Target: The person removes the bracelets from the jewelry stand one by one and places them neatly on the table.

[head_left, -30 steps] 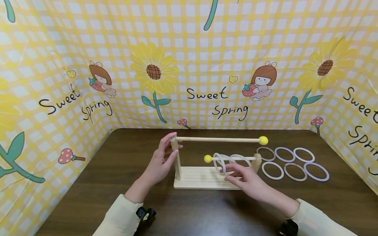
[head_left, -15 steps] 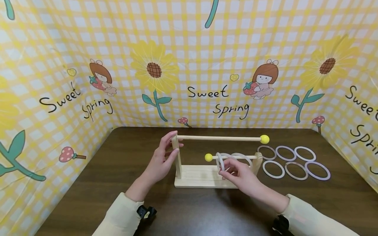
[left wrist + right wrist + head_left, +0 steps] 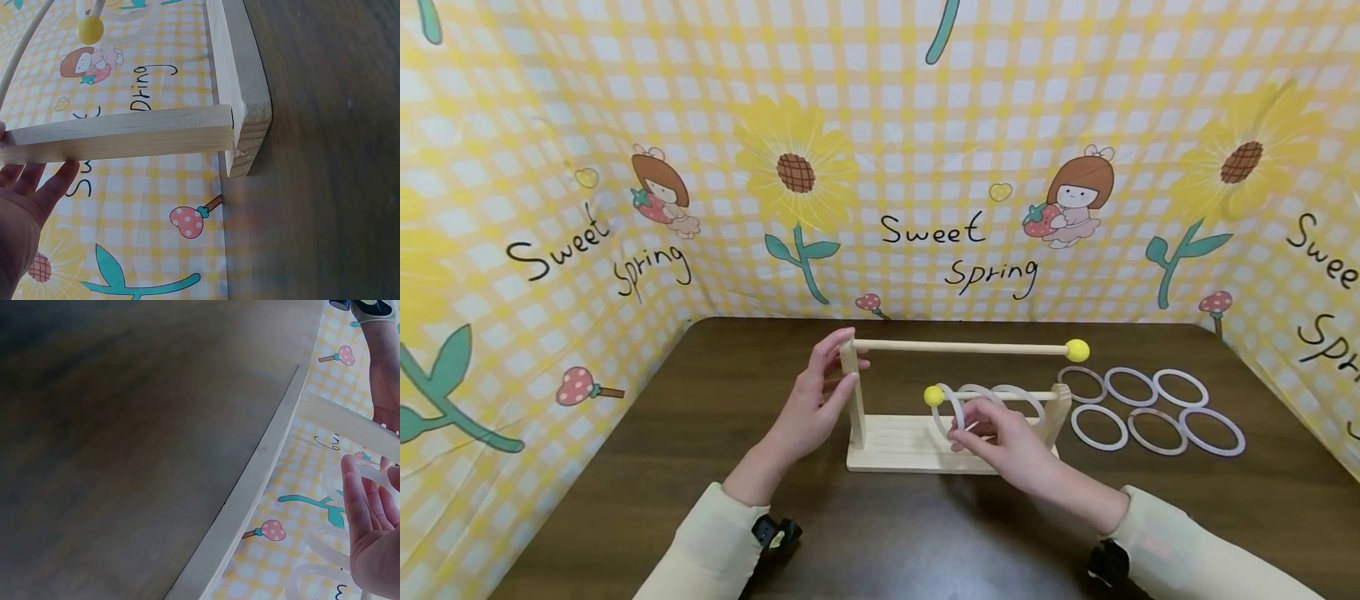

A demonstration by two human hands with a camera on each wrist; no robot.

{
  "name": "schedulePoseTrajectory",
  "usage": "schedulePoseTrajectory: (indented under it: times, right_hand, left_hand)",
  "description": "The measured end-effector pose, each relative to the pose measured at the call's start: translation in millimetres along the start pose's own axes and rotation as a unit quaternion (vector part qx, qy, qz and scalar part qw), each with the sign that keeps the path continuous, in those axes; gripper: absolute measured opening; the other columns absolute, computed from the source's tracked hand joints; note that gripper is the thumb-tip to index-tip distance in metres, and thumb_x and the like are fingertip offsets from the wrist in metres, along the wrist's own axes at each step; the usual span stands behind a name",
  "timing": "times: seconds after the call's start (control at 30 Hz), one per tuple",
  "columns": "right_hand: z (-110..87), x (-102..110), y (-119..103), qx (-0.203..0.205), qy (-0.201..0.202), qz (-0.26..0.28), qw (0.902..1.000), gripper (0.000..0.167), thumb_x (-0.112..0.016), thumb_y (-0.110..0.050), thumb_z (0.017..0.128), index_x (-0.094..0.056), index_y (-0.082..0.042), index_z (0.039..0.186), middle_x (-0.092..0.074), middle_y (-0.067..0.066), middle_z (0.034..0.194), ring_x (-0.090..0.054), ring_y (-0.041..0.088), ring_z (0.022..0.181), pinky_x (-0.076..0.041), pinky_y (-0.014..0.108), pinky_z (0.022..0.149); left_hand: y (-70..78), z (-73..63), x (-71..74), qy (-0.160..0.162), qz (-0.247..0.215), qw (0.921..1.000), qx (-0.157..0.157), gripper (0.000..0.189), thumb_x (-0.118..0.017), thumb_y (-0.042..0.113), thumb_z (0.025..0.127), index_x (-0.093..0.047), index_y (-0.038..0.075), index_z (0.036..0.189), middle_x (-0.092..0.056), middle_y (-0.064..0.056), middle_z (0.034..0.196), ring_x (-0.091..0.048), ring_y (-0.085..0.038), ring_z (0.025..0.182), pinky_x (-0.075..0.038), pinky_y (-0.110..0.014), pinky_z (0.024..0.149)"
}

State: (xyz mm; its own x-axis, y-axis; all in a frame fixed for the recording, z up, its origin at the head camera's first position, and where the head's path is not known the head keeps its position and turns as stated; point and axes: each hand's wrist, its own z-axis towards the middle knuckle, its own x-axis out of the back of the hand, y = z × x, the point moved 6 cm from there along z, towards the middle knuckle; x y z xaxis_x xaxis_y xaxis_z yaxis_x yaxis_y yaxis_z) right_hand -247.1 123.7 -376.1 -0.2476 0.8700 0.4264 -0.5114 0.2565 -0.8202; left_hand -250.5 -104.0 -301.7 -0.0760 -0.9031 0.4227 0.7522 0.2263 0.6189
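A wooden stand (image 3: 895, 442) has two rods on upright posts, each tipped with a yellow ball. My left hand (image 3: 816, 404) grips its left post (image 3: 137, 134), thumb in front and fingers behind. Between thumb and fingers, my right hand (image 3: 1009, 435) pinches a whitish ring (image 3: 957, 408) around the lower rod, right beside that rod's yellow ball (image 3: 933, 396). Two more pale rings hang on the same rod nearer the right post (image 3: 1057, 414), partly hidden by the right hand. The upper rod (image 3: 962, 347) carries no ring.
Several loose rings lie flat in two rows on the dark table (image 3: 880, 533), right of the stand, among them a lilac ring (image 3: 1242, 439) and a white ring (image 3: 1099, 448). A yellow checked cloth (image 3: 917, 167) hangs behind and at both sides.
My right hand has taken hold of the ring and slid it left along the lower rod, up to the yellow ball. The left hand keeps its grip on the post.
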Motion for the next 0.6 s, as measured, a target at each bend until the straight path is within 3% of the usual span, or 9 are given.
schedulePoseTrajectory:
  times: [0.6]
  right_hand:
    - [11.0, -4, -18, 0.023, -0.02, -0.005, 0.9995, 0.017, -0.068, -0.001, 0.089, -0.06, 0.002, 0.104, -0.062, 0.008, 0.097, -0.07, 0.018, 0.083, -0.055, 0.029, 0.075]
  left_hand:
    - [-0.7, -0.5, -0.4, 0.003, 0.003, 1.0, 0.005, 0.053, -0.05, -0.016, 0.093, -0.03, 0.004, 0.137, -0.057, -0.026, 0.118, -0.06, -0.043, 0.104, -0.051, -0.057, 0.08]
